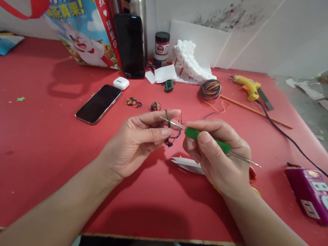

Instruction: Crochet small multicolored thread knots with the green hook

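A crochet hook [191,133] with a green handle is gripped in my right hand [224,161], its thin metal tip pointing left across the fingers of my left hand [132,143]. My left hand pinches multicoloured yarn [169,142] between thumb and fingers, and a dark green strand loops over the raised index finger. The tip lies at that strand; whether it has caught it I cannot tell. Small knotted yarn bits hang below the left fingertips. Partly hidden under my right hand, scissors [188,165] lie on the table with their blades pointing left.
A multicoloured yarn ball [211,89] lies beyond my hands, near a wooden stick [257,112] and a yellow glue gun [246,86]. Its black cord runs towards a purple power socket [318,196]. Phones [98,103], an earphone case [121,83] and small yarn pieces [133,102] sit further left.
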The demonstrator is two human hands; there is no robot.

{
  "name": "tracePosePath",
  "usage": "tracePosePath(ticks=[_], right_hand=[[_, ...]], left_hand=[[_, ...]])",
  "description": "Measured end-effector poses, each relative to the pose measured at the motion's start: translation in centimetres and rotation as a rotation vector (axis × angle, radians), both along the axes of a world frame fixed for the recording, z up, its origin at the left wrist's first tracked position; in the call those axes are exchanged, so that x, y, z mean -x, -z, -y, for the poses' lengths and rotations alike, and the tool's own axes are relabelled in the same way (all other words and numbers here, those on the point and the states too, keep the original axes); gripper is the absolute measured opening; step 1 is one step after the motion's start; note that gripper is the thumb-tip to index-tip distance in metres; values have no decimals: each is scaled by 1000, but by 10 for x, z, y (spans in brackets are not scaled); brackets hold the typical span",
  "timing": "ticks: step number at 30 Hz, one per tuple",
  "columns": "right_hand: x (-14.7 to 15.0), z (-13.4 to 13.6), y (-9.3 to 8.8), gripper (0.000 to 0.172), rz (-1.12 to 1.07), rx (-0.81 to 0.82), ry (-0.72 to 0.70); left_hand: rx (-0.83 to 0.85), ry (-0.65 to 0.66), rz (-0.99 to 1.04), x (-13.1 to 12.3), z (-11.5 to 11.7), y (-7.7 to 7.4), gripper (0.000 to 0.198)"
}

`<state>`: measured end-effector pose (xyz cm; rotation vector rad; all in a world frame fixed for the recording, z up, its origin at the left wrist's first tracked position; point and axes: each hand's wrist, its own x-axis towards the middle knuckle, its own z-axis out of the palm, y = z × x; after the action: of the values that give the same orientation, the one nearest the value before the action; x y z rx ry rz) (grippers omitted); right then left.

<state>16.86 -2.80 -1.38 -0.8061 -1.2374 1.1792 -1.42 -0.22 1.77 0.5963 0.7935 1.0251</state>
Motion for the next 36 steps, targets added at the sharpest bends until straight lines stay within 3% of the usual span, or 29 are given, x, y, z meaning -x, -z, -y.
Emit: tracePosePath(ticks=[8,13,19,24,31,36], right_hand=[[0,0,2,15,-14,4,-4],[2,0,2,12,5,-39,42],[8,6,1,13,325,-167,224],[20,8,8,21,556,-414,325],[11,3,9,29,510,-541,198],[-3,-2,0,27,429,-474,149]], left_hand=[[-108,-89,-61,-2,-1,1,17],[-116,-113,-103,-3,-1,1,22],[-96,-237,-77,-9,2,4,31],[2,-216,-21,-15,6,6,32],[30,-132,31,-5,1,0,28],[25,-87,-16,9,-9,-4,32]])
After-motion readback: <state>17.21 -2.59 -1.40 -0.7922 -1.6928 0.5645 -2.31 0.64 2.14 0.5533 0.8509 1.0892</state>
